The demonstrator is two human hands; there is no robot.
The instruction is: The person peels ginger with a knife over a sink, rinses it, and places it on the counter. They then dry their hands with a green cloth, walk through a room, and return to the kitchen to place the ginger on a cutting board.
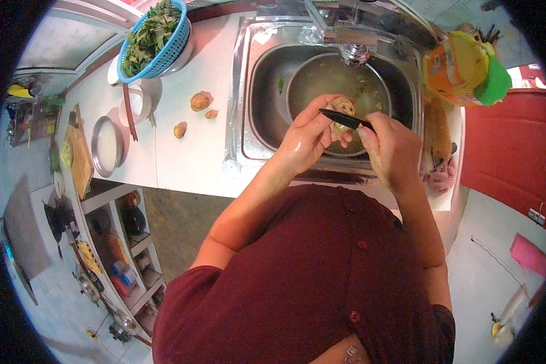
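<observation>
My left hand (305, 135) holds a pale, knobbly root-like piece (344, 104) above a round metal basin (293, 75) of cloudy water. The basin sits in the stainless steel sink (265, 95). In my right hand (395, 146) is a knife with a black blade (339, 117), which lies across the piece, its tip pointing left. My right fingers hide the handle. On the counter to the left rest a larger brownish lump (200, 101), a small one (211, 114) and another small one (179, 130).
A faucet (352, 37) overhangs the basin. At the back left stands a blue colander (178, 48) of green leaves (152, 38). Nearer are a white cup (136, 105), brown chopsticks (129, 113), a metal bowl (118, 146) and a cutting board (79, 159). An orange plastic bag (452, 68) sits right, above a cloth (441, 176).
</observation>
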